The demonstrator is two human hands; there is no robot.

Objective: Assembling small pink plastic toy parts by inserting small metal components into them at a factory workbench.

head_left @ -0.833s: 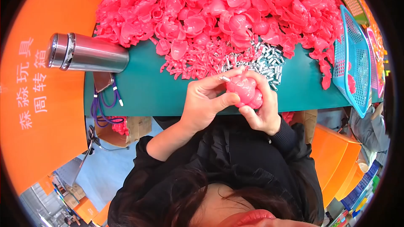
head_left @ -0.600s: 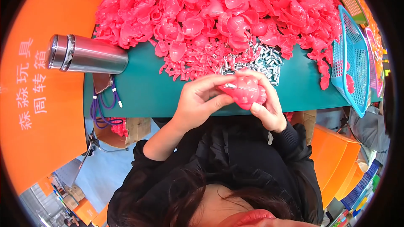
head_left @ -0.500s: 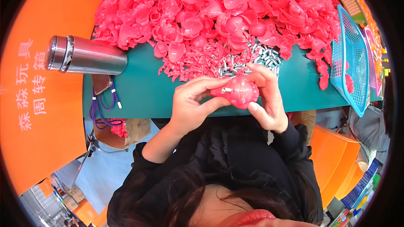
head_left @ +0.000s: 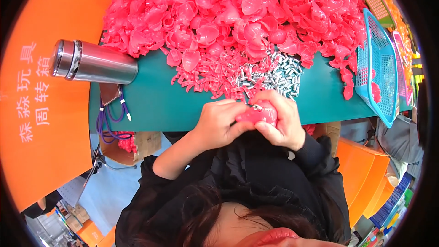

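My right hand (head_left: 288,121) wraps round a rounded, glossy pink plastic toy body (head_left: 268,115), thumb on its near side. At the toy's upper left shows a small silvery metal piece (head_left: 257,107). My left hand (head_left: 220,121) is closed on the toy's left end, finger and thumb pinched there; its exact grip is partly hidden. Just beyond my hands lie a heap of small metal cylinders (head_left: 289,74) and a spread of small pink plastic parts (head_left: 206,75). Behind them rises a big pile of pink plastic shells (head_left: 219,13).
On the green table (head_left: 160,98), a steel flask (head_left: 103,63) lies at the left beside a dark phone-like object (head_left: 109,93) with a purple cord (head_left: 104,121). A blue basket (head_left: 382,77) stands at the right edge. Orange boxes (head_left: 55,123) flank the table; a cardboard box (head_left: 146,146) sits below.
The toy has turned in my hands, and my right fingers have closed further round it. Both hands are slightly lower, showing more of the metal cylinders.
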